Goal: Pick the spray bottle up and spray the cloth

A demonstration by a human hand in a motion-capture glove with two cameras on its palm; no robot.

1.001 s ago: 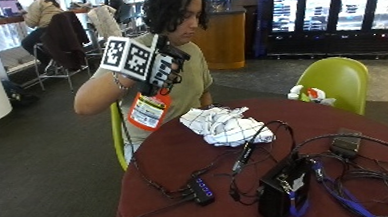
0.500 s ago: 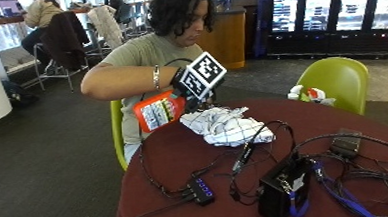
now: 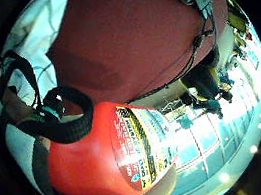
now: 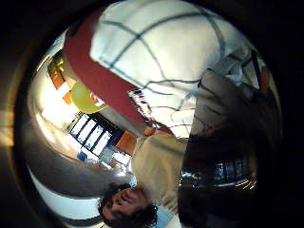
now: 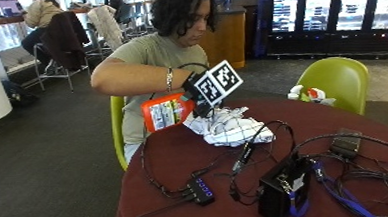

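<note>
Maroon table (image 5: 183, 154): round top, carrying the cloth on its far-left part and a tangle of cables and a black box on the near right; nothing on it has shifted over the last second.

Arm: a second ago I had it raised at shoulder height beside my head; since then I have swung it down and across, so the forearm now lies level in front of my chest.

Spray bottle (image 5: 165, 113): orange body with a printed label, held off the table just left of the cloth; it was hanging upright below my raised hand, and now it is tipped over on its side, its base pointing left and its head end toward the cloth. The little finger side palm view shows its orange body filling the space under my palm.

Cloth (image 5: 227, 126): white with a dark grid, crumpled in a heap near the table's far-left edge, unmoved. It fills much of the thumb side palm view, so the bottle's head is close over it.

Right hand (image 5: 203, 90): fingers curled round the bottle's neck, directly above the cloth's left edge.

Meaning: pick-up is done and the bottle is, I judge, lined up on the cloth; what remains is squeezing the trigger. I cannot see the nozzle or any mist.
</note>
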